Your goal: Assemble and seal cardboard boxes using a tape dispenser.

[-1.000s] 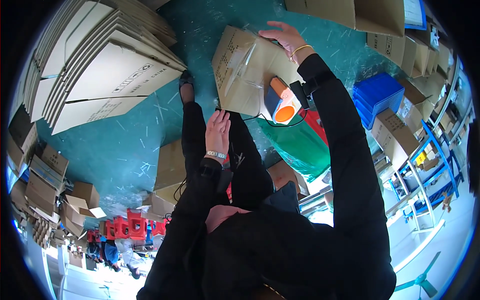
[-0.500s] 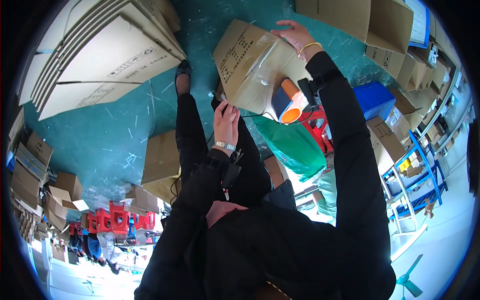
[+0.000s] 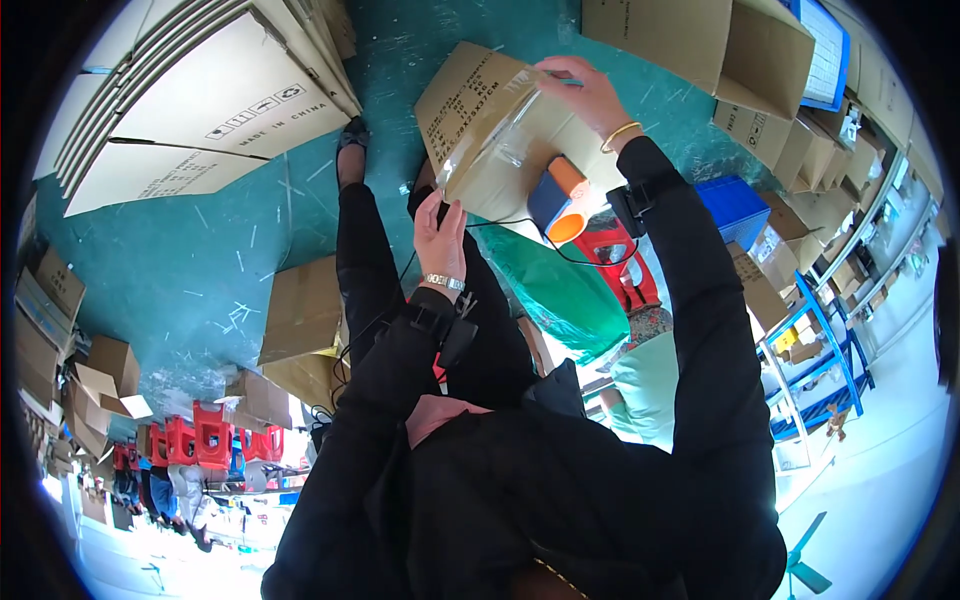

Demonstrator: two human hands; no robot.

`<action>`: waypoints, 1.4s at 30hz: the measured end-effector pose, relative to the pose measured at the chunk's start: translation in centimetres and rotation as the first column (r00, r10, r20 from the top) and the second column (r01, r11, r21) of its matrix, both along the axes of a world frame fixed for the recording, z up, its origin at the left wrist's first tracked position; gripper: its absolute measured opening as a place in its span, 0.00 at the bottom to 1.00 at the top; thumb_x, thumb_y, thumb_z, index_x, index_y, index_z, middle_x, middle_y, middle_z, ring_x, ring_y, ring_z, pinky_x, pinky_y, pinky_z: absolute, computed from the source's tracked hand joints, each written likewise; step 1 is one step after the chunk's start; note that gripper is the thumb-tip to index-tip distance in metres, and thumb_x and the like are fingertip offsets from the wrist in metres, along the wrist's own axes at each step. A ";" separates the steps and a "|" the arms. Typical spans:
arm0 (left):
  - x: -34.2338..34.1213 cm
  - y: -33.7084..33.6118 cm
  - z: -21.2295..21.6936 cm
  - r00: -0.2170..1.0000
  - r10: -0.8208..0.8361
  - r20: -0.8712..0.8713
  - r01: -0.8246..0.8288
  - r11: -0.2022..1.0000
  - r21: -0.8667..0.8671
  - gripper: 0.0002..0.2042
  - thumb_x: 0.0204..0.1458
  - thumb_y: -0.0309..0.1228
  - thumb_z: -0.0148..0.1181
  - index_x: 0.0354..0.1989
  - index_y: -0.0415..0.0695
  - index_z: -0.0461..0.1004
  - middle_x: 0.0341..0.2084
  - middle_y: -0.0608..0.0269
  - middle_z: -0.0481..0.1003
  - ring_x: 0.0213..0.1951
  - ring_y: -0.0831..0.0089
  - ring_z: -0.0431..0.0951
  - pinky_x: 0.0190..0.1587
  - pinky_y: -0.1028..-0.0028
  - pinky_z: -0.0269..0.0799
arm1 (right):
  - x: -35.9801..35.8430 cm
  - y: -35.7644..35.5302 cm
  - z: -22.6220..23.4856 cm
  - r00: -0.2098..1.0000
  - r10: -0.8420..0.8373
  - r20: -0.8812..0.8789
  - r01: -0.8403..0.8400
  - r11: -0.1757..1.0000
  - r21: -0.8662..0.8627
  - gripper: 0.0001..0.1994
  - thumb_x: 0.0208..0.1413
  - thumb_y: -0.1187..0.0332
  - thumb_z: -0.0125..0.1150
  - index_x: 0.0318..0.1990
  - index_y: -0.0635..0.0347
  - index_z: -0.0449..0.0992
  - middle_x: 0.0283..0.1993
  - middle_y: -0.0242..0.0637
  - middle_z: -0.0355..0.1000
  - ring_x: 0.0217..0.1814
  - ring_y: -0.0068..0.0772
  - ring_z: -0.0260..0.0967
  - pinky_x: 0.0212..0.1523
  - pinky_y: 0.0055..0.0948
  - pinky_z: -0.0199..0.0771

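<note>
A brown cardboard box (image 3: 470, 105) stands tilted in front of me, with clear packing tape (image 3: 500, 135) along its upper edge. My right hand (image 3: 588, 98), a yellow bangle at its wrist, reaches to the box's far right corner, its fingers stretched over the taped edge. My left hand (image 3: 440, 240), with a metal watch, is at the near left corner, fingers bent but apart, at the tape's lower end. On the box's near face rests a tape dispenser (image 3: 562, 200) in orange and dark blue. Beneath the box's near side shows a red plastic stool (image 3: 615, 265).
Flattened cartons (image 3: 220, 120) are stacked at the left. An open carton (image 3: 680, 45) lies at far right, a blue crate (image 3: 733, 210) nearer. A green plastic bag (image 3: 555, 300) lies by my legs, and another carton (image 3: 305, 310) to their left. A black cable (image 3: 575, 258) passes near the dispenser.
My left hand's fingers have spread from a pinch and moved slightly left at the box corner. The right hand has come down a little along the edge. The whole view has shifted slightly.
</note>
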State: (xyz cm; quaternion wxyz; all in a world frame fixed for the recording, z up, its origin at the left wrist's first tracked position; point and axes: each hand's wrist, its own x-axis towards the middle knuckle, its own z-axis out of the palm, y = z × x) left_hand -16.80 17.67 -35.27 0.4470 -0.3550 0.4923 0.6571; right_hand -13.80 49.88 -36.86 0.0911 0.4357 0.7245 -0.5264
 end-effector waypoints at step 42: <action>-3.0 3.6 -11.3 0.141 -0.820 -0.555 0.863 0.376 -0.337 0.24 0.71 0.36 0.36 0.71 0.38 0.57 0.71 0.42 0.57 0.71 0.50 0.58 0.71 0.66 0.55 | -1.6 -1.8 -4.3 0.989 -0.121 -0.081 0.135 0.973 0.190 0.25 0.53 0.75 0.62 0.61 0.53 0.72 0.53 0.40 0.79 0.51 0.31 0.78 0.49 0.29 0.77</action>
